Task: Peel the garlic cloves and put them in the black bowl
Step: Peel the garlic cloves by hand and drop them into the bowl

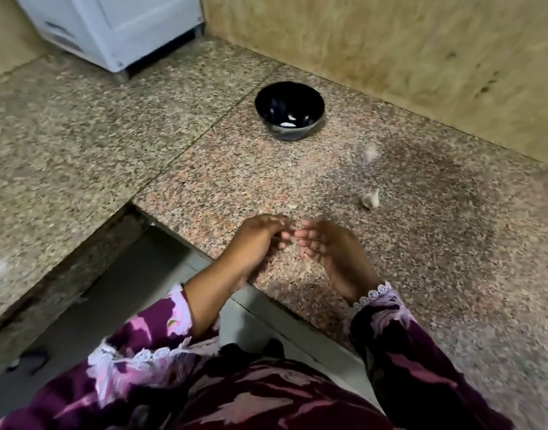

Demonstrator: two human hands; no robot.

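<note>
A black bowl [289, 109] stands on the speckled granite counter [421, 243] toward the back, with pale pieces inside. An unpeeled garlic clove [370, 199] lies on the counter to the right of my hands. A blurred pale scrap of garlic skin [371, 154] lies farther back, and a tiny skin flake [292, 207] rests just beyond my fingers. My left hand [256, 240] and my right hand [328, 246] hover near the counter's front edge, palms facing each other, fingertips almost touching. Both are blurred and I see nothing between the fingers.
A white appliance [111, 29] stands at the back left. A yellowish wall [390, 57] runs behind the counter. A lower granite slab [65, 135] extends left, with a gap and floor below the front edge.
</note>
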